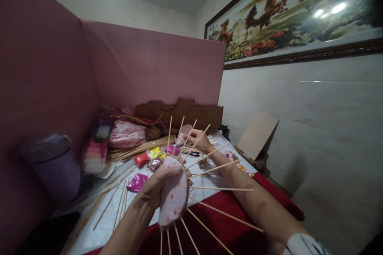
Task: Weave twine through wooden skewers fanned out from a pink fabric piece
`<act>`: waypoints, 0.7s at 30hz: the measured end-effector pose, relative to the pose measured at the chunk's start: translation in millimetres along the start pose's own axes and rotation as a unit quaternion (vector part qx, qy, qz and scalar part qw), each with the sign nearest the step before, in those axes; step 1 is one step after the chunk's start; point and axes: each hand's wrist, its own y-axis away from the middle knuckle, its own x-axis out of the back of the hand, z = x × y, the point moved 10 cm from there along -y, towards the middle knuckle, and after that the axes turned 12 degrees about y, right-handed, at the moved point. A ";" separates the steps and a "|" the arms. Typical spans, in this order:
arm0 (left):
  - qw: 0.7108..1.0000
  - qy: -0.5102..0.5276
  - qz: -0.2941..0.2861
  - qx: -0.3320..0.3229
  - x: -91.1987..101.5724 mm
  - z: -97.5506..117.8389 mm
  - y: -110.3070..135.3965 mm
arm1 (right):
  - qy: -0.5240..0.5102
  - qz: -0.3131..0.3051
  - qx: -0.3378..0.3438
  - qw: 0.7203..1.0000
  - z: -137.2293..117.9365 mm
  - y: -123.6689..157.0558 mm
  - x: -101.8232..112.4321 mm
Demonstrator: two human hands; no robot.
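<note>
While fabric [174, 199] in hand [159, 182], yellow-filled packet [154, 152]

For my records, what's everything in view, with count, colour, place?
Cloth piece: one, pink patterned, front centre
Attached sticks: over ten, tan, front centre
Table: one, white, centre
Loose sticks: many, tan, left and back
Packets: at least five, red, yellow, brown, magenta, centre
Twine ball: one, brown, back
Fabric bundle: one, pink, back left
Red cloth: one, red, near right
Patterned strip: one, multicoloured, right
Container: one, purple, left
Cardboard: at least one, brown, back
Panels: two, pink, left and back
Leaning board: one, tan, right
Framed picture: one, multicoloured, right wall
Left hand: one, gripping cloth piece
Right hand: one, beyond attached sticks
</note>
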 end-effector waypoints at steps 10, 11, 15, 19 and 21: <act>0.999 -0.030 -0.022 0.023 -9.7 -6.6 4.5 | -0.181 -0.170 -0.048 0.967 -33.3 -6.9 51.1; 0.999 -0.034 -0.024 0.020 -10.6 -6.4 4.3 | -0.186 -0.174 -0.048 0.966 -37.7 -6.7 55.5; 0.998 -0.059 -0.027 -0.002 -13.2 -4.9 3.8 | -0.178 -0.179 -0.020 0.967 -59.7 -7.6 70.8; 0.995 -0.091 -0.033 0.007 -15.5 -8.7 4.5 | -0.128 -0.129 0.012 0.983 -73.5 -14.1 86.5; 0.995 -0.097 -0.032 0.011 -15.4 -9.6 4.4 | -0.110 -0.114 0.031 0.987 -79.3 -16.2 89.1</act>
